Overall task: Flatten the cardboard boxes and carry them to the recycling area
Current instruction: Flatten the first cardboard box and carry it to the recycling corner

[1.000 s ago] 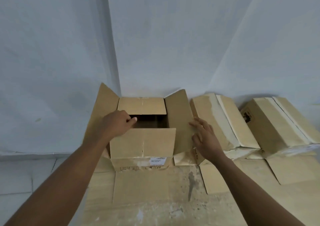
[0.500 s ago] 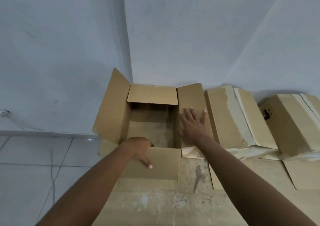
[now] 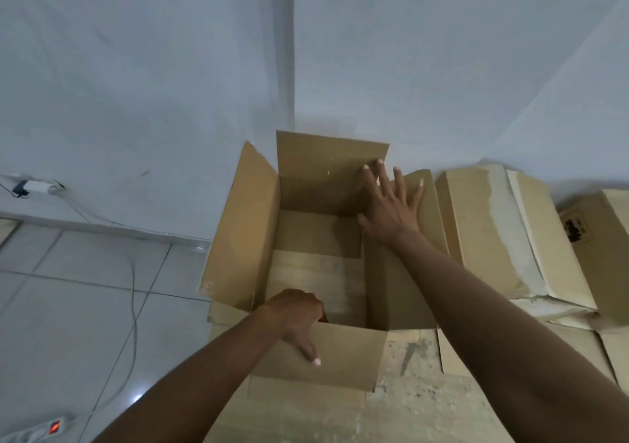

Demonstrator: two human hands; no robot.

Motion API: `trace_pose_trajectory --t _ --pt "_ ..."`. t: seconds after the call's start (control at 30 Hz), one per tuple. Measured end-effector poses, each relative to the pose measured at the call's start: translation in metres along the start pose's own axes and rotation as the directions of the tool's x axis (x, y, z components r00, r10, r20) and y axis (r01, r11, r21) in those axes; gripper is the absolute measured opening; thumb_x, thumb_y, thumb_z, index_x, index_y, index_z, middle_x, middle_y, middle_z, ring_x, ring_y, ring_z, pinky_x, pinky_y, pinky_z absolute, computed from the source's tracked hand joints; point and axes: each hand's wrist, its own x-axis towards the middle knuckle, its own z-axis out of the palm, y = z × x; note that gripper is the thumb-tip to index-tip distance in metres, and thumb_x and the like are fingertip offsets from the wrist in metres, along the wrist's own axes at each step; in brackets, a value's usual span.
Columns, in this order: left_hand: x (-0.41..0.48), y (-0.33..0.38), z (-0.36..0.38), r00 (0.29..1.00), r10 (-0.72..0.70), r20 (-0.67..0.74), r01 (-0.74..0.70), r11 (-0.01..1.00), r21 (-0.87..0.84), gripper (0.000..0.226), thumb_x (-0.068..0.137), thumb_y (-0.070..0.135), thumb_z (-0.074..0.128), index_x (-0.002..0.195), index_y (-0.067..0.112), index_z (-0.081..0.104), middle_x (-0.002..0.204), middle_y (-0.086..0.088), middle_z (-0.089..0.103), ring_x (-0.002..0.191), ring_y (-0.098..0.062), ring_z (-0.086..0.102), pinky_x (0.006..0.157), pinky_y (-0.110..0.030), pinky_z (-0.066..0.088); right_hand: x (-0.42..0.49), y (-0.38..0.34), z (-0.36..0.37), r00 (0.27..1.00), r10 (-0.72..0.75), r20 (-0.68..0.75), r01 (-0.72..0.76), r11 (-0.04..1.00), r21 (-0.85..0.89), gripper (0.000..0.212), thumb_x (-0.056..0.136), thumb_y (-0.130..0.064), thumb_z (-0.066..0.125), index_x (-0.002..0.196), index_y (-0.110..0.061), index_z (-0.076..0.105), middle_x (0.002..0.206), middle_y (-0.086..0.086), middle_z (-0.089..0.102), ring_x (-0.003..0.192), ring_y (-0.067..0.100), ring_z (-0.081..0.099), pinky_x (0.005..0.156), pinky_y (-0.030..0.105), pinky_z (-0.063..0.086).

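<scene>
An open brown cardboard box point(image 3: 245, 225) stands in the wall corner with its four top flaps spread; the inside is bare. My left hand point(image 3: 297, 318) grips the near flap point(image 3: 343, 357), fingers hooked over its top edge and thumb pressed on its outer face. My right hand point(image 3: 391, 204) lies flat with spread fingers on the right flap point(image 3: 432, 218), its fingertips reaching the upright far flap point(image 3: 326, 167). Two closed cardboard boxes point(image 3: 490, 235) point(image 3: 599, 238) lie to the right against the wall.
Flat cardboard sheets point(image 3: 408, 408) cover the floor under and in front of the boxes. White walls meet right behind the open box. On the tiled floor at left run a grey cable point(image 3: 132, 293) and a power strip point(image 3: 51, 427) with a lit red switch.
The view has closed in over the box. My right hand slid further up the right flap to the far flap, which now stands upright. My left hand keeps the near flap folded outward.
</scene>
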Motion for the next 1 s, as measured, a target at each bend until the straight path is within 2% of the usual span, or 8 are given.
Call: trace_pose_trajectory --t 0.23,0.33,0.43,0.53,0.63,0.73,0.83,1.0 --pt "-0.022 0.007 -0.023 0.974 -0.054 0.219 0.064 0.997 -0.038 0.084 0.058 0.071 0.078 0.128 0.028 0.063 0.126 0.004 0.068 0.109 -0.018 0.065 0.098 -0.039 0.053 0.025 0.014 -0.01 0.971 0.111 0.212 -0.114 0.994 -0.001 0.099 0.093 -0.046 0.054 0.153 -0.037 -0.024 0.166 -0.005 0.02 0.155 0.028 0.005 0.107 0.081 -0.006" --pt "-0.039 0.006 -0.061 0.976 -0.102 -0.193 0.095 0.994 -0.046 0.079 0.078 0.067 0.067 0.144 0.028 0.049 0.15 0.002 0.048 0.132 -0.022 0.049 0.108 -0.038 0.04 0.023 0.015 -0.015 0.971 0.109 0.211 -0.11 0.994 -0.01 0.093 0.093 -0.051 0.051 0.156 -0.037 -0.016 0.168 -0.001 0.01 0.155 0.031 0.0 0.109 0.08 -0.003" --pt "-0.055 -0.015 -0.095 0.664 -0.131 -0.736 0.314 0.942 0.115 0.062 0.086 0.063 0.059 0.138 0.03 0.052 0.154 -0.001 0.04 0.14 -0.024 0.038 0.114 -0.049 0.031 0.013 0.019 -0.019 0.978 0.15 0.145 -0.142 0.988 -0.066 0.088 0.09 -0.057 0.051 0.157 -0.037 -0.002 0.168 0.001 0.005 0.155 0.033 -0.006 0.109 0.079 -0.003" --pt "-0.062 -0.056 -0.105 0.413 -0.404 -0.816 0.546 0.827 -0.133 0.083 0.077 0.063 0.068 0.144 0.025 0.039 0.158 -0.01 0.028 0.14 -0.036 0.035 0.109 -0.056 0.032 -0.002 0.031 -0.027 0.954 0.281 0.104 -0.277 0.96 -0.048 0.098 0.082 -0.059 0.064 0.156 -0.035 0.005 0.167 0.003 -0.004 0.153 0.039 -0.004 0.11 0.076 0.011" --pt "-0.063 -0.081 -0.099 0.452 -0.66 -0.6 0.534 0.739 -0.411 0.11 0.076 0.059 0.074 0.154 0.022 0.008 0.151 -0.015 0.038 0.121 -0.04 0.055 0.086 -0.046 0.048 -0.017 0.038 -0.038 0.908 0.395 0.14 -0.412 0.902 0.126 0.115 0.075 -0.049 0.078 0.157 -0.028 0.0 0.166 0.008 0.001 0.147 0.043 0.022 0.109 0.06 0.037" --pt "-0.059 -0.086 -0.097 0.383 -0.716 -0.584 0.46 0.696 -0.552 0.1 0.081 0.047 0.076 0.152 0.014 0.016 0.118 -0.016 0.064 0.098 -0.036 0.066 0.068 -0.036 0.044 -0.026 0.038 -0.045 0.881 0.444 0.163 -0.473 0.825 0.31 0.12 0.073 -0.035 0.085 0.156 -0.017 -0.001 0.154 0.017 0.035 0.131 0.041 0.049 0.096 0.046 0.047" --pt "-0.057 -0.082 -0.1 0.367 -0.675 -0.64 0.49 0.725 -0.484 0.069 0.084 0.042 0.075 0.134 0.009 0.04 0.112 -0.016 0.065 0.096 -0.035 0.065 0.067 -0.035 0.043 -0.024 0.036 -0.052 0.876 0.472 0.1 -0.464 0.769 0.439 0.082 0.08 -0.025 0.08 0.142 -0.005 0.03 0.13 0.017 0.055 0.118 0.041 0.057 0.081 0.038 0.045" --pt "-0.064 -0.075 -0.101 0.469 -0.574 -0.672 0.576 0.775 -0.26 0.057 0.084 0.04 0.075 0.123 0.011 0.045 0.1 -0.011 0.066 0.08 -0.027 0.063 0.062 -0.031 0.041 -0.01 0.032 -0.061 0.859 0.498 0.121 -0.474 0.682 0.558 0.033 0.092 -0.029 0.064 0.115 -0.006 0.056 0.102 0.006 0.052 0.1 0.032 0.059 0.076 0.036 0.046"
